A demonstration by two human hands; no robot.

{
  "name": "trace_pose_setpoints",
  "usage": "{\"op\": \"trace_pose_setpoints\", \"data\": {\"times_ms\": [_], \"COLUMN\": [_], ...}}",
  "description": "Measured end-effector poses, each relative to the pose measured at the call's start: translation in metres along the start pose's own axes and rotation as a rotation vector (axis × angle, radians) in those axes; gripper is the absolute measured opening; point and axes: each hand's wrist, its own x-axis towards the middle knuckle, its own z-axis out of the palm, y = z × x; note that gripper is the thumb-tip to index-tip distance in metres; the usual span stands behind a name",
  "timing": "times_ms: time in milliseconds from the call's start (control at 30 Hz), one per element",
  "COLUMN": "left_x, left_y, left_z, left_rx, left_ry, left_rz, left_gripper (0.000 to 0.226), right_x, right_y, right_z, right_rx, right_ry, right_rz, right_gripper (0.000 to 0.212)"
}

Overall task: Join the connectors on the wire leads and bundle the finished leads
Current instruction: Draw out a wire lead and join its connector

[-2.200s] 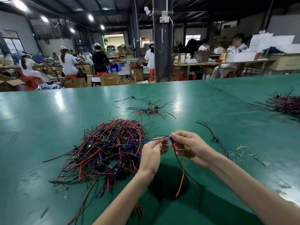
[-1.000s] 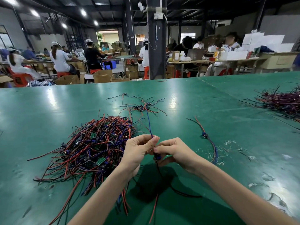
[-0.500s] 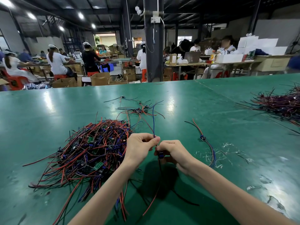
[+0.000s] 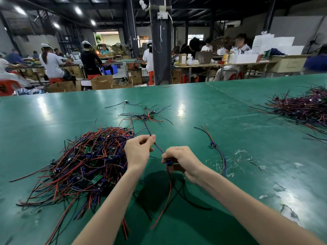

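**Straight pull, firm click**

Now the left hand [image 4: 139,152] pinches the blue lead [image 4: 158,147], the right hand [image 4: 182,161] grips the connector [image 4: 168,160]. The 2 are slightly apart over the table's [image 4: 53,121] near middle, beside the pile [image 4: 88,160]. Best bet: tug along the lead, never sideways, to test the joint.

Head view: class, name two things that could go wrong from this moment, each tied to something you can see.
1. The left hand pinches the blue wire itself while the right hand grips the connector; a tug might strain the wire where it enters.
2. The red and black tails trail down beside the loose pile and could snag in it when lifted.
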Motion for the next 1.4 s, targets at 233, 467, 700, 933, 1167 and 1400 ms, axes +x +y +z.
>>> {"op": "trace_pose_setpoints", "data": {"times_ms": [233, 467, 700, 933, 1167, 1400], "left_x": [-0.007, -0.011, -0.016, -0.017, -0.010, 0.000], "left_y": [-0.010, -0.002, 0.002, 0.006, 0.008, 0.015], "left_z": [-0.004, -0.003, -0.005, -0.009, -0.014, -0.025], "left_rx": [-0.147, -0.251, -0.252, -0.118, -0.145, -0.025], "left_ry": [-0.012, -0.018, -0.084, -0.132, -0.053, 0.042], "left_rz": [-0.142, -0.204, -0.231, -0.022, 0.031, 0.174], "left_gripper": [0.010, 0.011, 0.010, 0.011, 0.012, 0.019], "right_x": [-0.008, -0.009, -0.009, -0.010, -0.013, -0.018], "right_y": [0.005, 0.003, 0.006, 0.002, 0.002, 0.002], "right_z": [0.004, 0.004, 0.004, 0.001, 0.004, 0.006], "right_rx": [-0.029, -0.009, 0.001, 0.012, 0.020, 0.008], "right_ry": [-0.133, -0.156, -0.087, -0.097, -0.144, -0.230], "right_rz": [0.090, 0.111, 0.076, 0.013, -0.010, -0.038], "right_gripper": [0.030, 0.023, 0.024, 0.031, 0.033, 0.035]}}
